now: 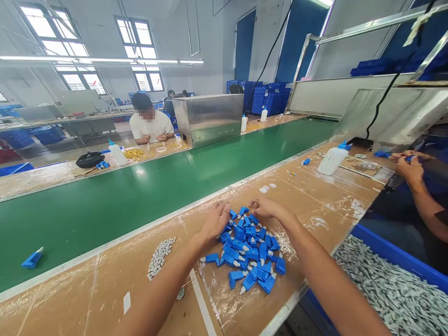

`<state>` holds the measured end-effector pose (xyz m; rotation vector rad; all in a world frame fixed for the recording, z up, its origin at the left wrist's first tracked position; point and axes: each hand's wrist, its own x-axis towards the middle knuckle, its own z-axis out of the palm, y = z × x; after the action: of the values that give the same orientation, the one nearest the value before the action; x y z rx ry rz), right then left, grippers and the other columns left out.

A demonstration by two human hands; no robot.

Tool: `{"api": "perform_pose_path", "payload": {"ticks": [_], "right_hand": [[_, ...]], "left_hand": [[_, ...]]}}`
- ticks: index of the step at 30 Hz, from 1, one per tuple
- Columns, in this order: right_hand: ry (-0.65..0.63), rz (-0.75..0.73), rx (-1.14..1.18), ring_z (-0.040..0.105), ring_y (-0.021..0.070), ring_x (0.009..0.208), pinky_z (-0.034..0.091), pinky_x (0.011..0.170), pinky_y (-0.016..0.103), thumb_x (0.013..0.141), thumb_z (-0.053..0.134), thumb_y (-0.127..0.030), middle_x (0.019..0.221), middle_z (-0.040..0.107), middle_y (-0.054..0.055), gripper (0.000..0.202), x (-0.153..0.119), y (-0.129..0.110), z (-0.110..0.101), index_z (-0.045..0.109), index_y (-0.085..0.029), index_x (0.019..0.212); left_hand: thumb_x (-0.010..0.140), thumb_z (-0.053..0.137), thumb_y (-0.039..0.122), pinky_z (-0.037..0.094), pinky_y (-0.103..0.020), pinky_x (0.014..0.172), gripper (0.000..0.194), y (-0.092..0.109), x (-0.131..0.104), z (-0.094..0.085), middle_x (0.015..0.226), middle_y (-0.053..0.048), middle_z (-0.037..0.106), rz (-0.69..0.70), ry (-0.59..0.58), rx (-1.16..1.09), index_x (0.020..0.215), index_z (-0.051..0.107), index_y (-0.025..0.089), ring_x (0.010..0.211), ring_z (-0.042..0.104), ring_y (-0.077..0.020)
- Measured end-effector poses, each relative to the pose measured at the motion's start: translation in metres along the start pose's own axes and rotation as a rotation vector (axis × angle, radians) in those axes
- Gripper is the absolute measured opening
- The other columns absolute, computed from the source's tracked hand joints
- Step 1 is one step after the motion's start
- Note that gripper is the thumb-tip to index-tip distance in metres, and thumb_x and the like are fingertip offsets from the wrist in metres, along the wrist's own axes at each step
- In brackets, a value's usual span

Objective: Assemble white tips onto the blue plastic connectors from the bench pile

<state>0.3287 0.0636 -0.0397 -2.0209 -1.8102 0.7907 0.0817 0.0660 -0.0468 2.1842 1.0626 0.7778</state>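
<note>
A heap of small blue plastic parts with pale tips (252, 249) lies on the brown-covered bench between my forearms. My left hand (217, 219) rests at the far left side of this heap, its fingers stretched out and touching the outer parts. At the far right side is my right hand (264, 206), fingers loosely bent, with nothing visible in its grasp. Left of the heap, beside my left forearm, is a patch of small grey pieces (161, 255).
A green conveyor belt (140, 186) runs past the bench, carrying one blue part (33, 257). A white bottle (332, 160) stands to the right, near another person's hands (411, 165). A blue bin (374, 238) of grey pieces sits below the bench edge. Someone works across the belt.
</note>
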Motion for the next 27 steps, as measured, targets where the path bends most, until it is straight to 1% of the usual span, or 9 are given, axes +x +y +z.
{"api": "perform_pose_path", "payload": {"ticks": [4,9,12,15,18,20,22,24,27], "right_hand": [[-0.121,-0.011,-0.002,0.066,0.0240,0.103,0.057,0.086,0.044,0.096,0.062,-0.032,0.125,0.063,0.009,0.033,-0.017,0.005,0.009,0.059,-0.017,0.125],[-0.112,-0.065,0.095,0.065,0.0242,0.105,0.057,0.087,0.045,0.096,0.063,-0.032,0.126,0.062,0.010,0.033,-0.030,0.003,0.021,0.059,-0.017,0.126],[-0.068,-0.066,0.221,0.065,0.0243,0.104,0.057,0.087,0.045,0.096,0.062,-0.032,0.125,0.063,0.009,0.033,-0.037,0.004,0.019,0.060,-0.017,0.125],[0.004,-0.065,0.421,0.066,0.0219,0.095,0.057,0.082,0.041,0.094,0.064,-0.034,0.115,0.066,0.008,0.029,-0.055,0.007,0.006,0.062,-0.015,0.116],[0.063,-0.117,0.698,0.063,0.0187,0.081,0.054,0.077,0.035,0.074,0.081,-0.038,0.090,0.066,0.003,0.036,-0.090,0.001,-0.004,0.060,-0.018,0.096],[0.053,-0.167,0.900,0.061,0.0182,0.073,0.052,0.070,0.033,0.065,0.082,-0.047,0.083,0.063,0.000,0.045,-0.119,-0.014,-0.001,0.054,-0.023,0.091],[0.006,-0.186,1.074,0.059,0.0182,0.067,0.050,0.063,0.033,0.064,0.077,-0.055,0.079,0.061,-0.001,0.045,-0.148,-0.038,0.013,0.052,-0.026,0.087],[-0.050,-0.181,1.209,0.059,0.0181,0.065,0.049,0.059,0.032,0.067,0.072,-0.058,0.077,0.061,-0.001,0.041,-0.173,-0.067,0.035,0.053,-0.026,0.086],[-0.146,-0.127,1.446,0.060,0.0170,0.067,0.048,0.054,0.029,0.075,0.071,-0.053,0.083,0.065,0.000,0.032,-0.201,-0.109,0.070,0.060,-0.027,0.090]], "left_hand": [[0.099,0.030,0.053,0.030,-0.043,0.116,0.057,-0.002,0.016,0.011,0.143,-0.012,0.056,0.041,-0.137,-0.016,0.128,0.063,0.017,0.138,0.042,-0.0274],[0.098,0.034,0.054,0.045,-0.037,0.100,0.053,0.014,0.019,0.024,0.108,-0.009,0.074,0.036,-0.250,-0.079,0.100,0.074,0.018,0.106,0.064,-0.0241],[0.099,0.030,0.052,0.051,-0.035,0.085,0.057,0.027,0.021,0.020,0.084,-0.006,0.073,-0.034,-0.228,-0.129,0.085,0.073,0.017,0.085,0.066,-0.0219],[0.099,0.030,0.045,0.049,-0.038,0.087,0.053,0.041,0.015,0.002,0.092,-0.009,0.073,-0.122,-0.097,-0.174,0.090,0.071,0.015,0.091,0.063,-0.0243],[0.097,0.039,0.043,0.049,-0.042,0.086,0.043,0.062,-0.014,-0.023,0.098,-0.011,0.072,-0.175,-0.014,-0.228,0.096,0.070,0.013,0.094,0.062,-0.0269],[0.093,0.052,0.043,0.051,-0.039,0.083,0.035,0.080,-0.048,-0.042,0.100,-0.010,0.072,-0.165,-0.046,-0.302,0.101,0.071,0.015,0.091,0.065,-0.0257],[0.088,0.064,0.036,0.052,-0.038,0.087,0.037,0.102,-0.088,-0.058,0.113,-0.011,0.071,-0.110,-0.080,-0.461,0.120,0.066,0.018,0.100,0.065,-0.0258],[0.087,0.067,0.027,0.051,-0.040,0.091,0.044,0.122,-0.125,-0.070,0.118,-0.011,0.069,-0.013,-0.024,-0.495,0.130,0.063,0.024,0.106,0.063,-0.0265],[0.084,0.068,0.018,0.045,-0.046,0.102,0.043,0.139,-0.165,-0.081,0.125,-0.011,0.066,0.089,0.061,-0.474,0.125,0.069,0.030,0.114,0.060,-0.0301]]}}
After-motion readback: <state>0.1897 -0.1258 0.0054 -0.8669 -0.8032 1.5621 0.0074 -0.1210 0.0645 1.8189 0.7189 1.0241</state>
